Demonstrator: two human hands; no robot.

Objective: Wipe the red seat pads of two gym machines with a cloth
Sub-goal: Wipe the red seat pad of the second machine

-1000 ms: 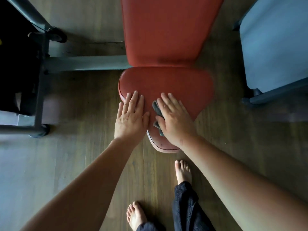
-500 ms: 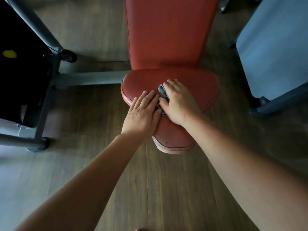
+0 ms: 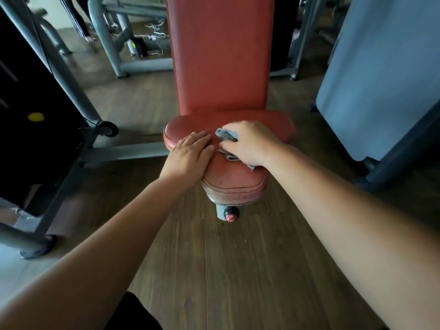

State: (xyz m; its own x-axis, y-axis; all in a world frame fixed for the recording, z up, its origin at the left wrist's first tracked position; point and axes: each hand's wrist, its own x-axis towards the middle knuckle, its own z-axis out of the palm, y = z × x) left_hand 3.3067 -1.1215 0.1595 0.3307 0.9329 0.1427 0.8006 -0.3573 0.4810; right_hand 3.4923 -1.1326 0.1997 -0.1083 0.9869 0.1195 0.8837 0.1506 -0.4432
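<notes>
A red seat pad (image 3: 234,179) sits in the middle of the view, with a tall red back pad (image 3: 219,55) rising behind it. My right hand (image 3: 250,142) presses a crumpled grey cloth (image 3: 226,135) onto the middle of the seat, its fingers curled over the cloth. My left hand (image 3: 189,153) lies flat on the seat's left edge, fingers together, touching no cloth. A grey post with a red knob (image 3: 229,216) shows under the seat's front tip.
A grey machine frame (image 3: 78,101) with a black weight stack (image 3: 23,115) stands at left. A blue-grey panel (image 3: 385,75) stands at right. More grey frames (image 3: 114,41) are at the back. Wooden floor (image 3: 238,270) lies below.
My view has tilted up, so the back pad and the far machines show. My right hand has slid the cloth from the seat's front toward its middle; my left hand stayed beside it.
</notes>
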